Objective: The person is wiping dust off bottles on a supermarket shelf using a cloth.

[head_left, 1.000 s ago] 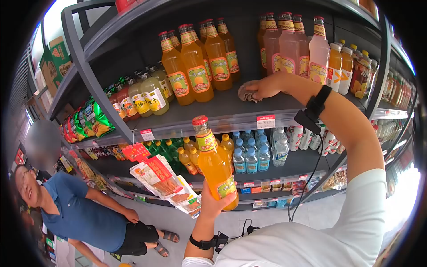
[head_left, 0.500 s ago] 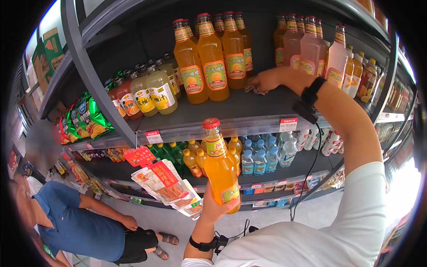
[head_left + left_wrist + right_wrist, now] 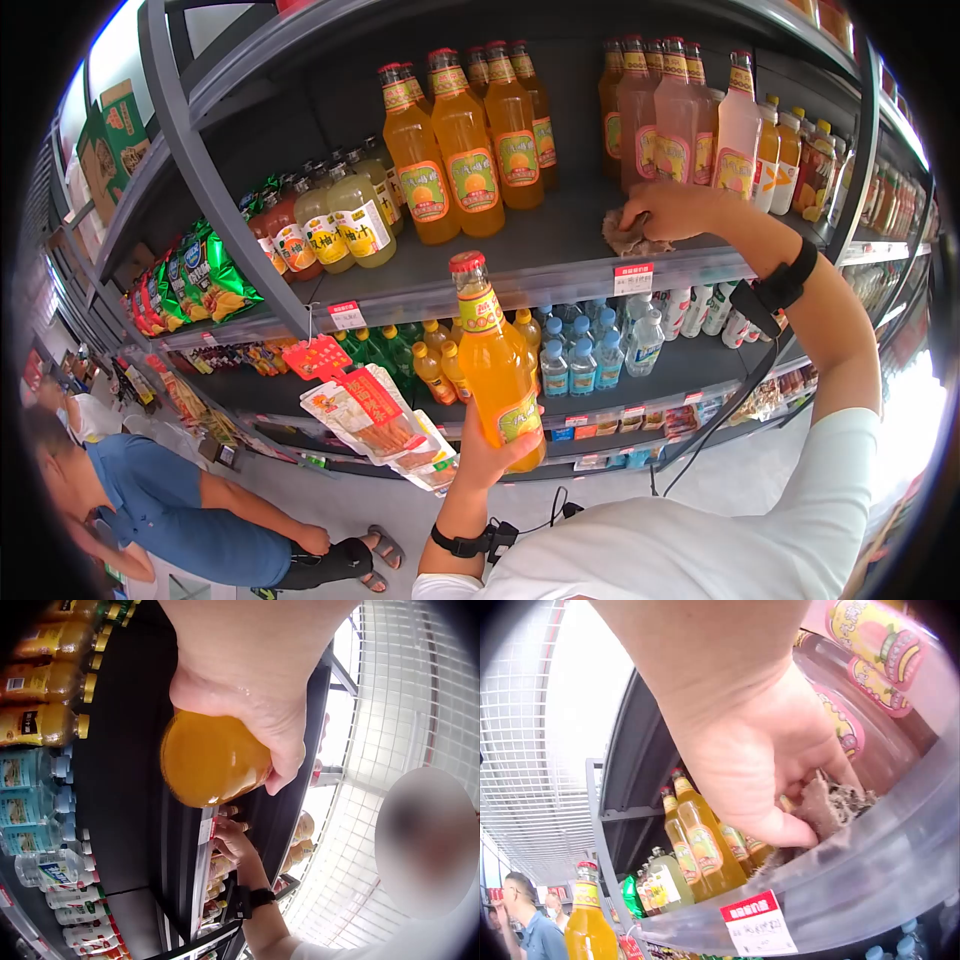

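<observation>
My left hand [image 3: 482, 450] grips an orange soda bottle [image 3: 490, 350] with a red cap low on its body, holding it upright in front of the shelf. In the left wrist view the bottle's base [image 3: 214, 761] shows under the curled fingers. My right hand [image 3: 672, 212] pinches a crumpled, greyish-brown cloth [image 3: 630, 236] against the dark shelf board, near its front edge. Close behind that hand stand pink soda bottles [image 3: 684, 125]. The right wrist view shows the cloth [image 3: 826, 806] bunched between thumb and fingers, just behind the clear shelf lip.
Orange soda bottles [image 3: 470, 165] stand left of the cloth, with pale juice bottles [image 3: 360, 225] farther left. Hanging snack packs [image 3: 370, 415] dangle from the shelf edge beside the held bottle. A lower shelf carries water bottles [image 3: 582, 365]. A person in a blue shirt [image 3: 190, 500] stands at left.
My right hand slid the cloth left toward the orange bottles, then back right to the front of the pink ones. My left hand keeps holding its bottle. The view shifted slightly.
</observation>
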